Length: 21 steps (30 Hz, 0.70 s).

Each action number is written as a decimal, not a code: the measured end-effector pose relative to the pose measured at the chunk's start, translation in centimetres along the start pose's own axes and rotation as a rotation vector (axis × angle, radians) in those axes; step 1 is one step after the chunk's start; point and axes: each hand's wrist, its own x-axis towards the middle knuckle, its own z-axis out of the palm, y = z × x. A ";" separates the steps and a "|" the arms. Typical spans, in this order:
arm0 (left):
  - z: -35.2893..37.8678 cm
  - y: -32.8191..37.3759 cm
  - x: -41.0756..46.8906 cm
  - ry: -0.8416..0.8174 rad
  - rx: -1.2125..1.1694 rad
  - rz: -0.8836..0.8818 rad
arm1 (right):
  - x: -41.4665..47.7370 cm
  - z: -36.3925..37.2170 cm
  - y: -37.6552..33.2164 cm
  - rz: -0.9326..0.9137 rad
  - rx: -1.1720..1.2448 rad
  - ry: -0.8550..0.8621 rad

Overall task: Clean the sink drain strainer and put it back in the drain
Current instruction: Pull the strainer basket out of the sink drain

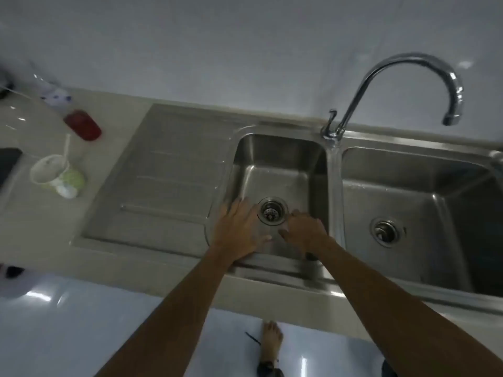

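A round metal drain strainer sits in the drain of the left steel sink basin. My left hand lies just left of it, palm down, fingers spread, holding nothing. Just right of the strainer is my right hand, its fingers loosely curled, thumb and forefinger apart and nothing visible between them. Both hands are inside the basin, near the strainer's rim without gripping it.
A curved chrome tap rises between the two basins, its spout over the right basin, which has its own plugged drain. A ribbed drainboard lies left. A cup with a brush and a red object stand on the counter.
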 end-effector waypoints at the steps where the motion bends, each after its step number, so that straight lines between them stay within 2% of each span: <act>1: 0.8 -0.3 0.7 -0.016 0.019 0.016 | 1.2 0.8 0.2 -0.010 -0.030 -0.031; 4: 3.2 -1.5 2.1 0.014 0.077 0.034 | 4.8 3.2 0.7 0.004 -0.074 -0.083; 7: 4.5 -2.1 3.0 0.055 0.018 0.017 | 8.4 5.1 0.8 0.031 -0.064 -0.099; 11: 5.6 -2.3 3.0 0.212 -0.008 0.004 | 11.3 6.2 0.4 0.076 -0.061 -0.150; 13: 5.7 -2.4 3.0 0.206 0.024 -0.003 | 11.9 6.7 0.2 0.080 -0.089 -0.168; 16: 5.8 -2.5 3.0 0.220 0.032 -0.009 | 11.9 7.0 -0.1 0.089 -0.078 -0.106; 21: 6.0 -2.4 3.0 0.252 0.022 -0.012 | 12.2 7.2 0.3 0.047 -0.076 0.090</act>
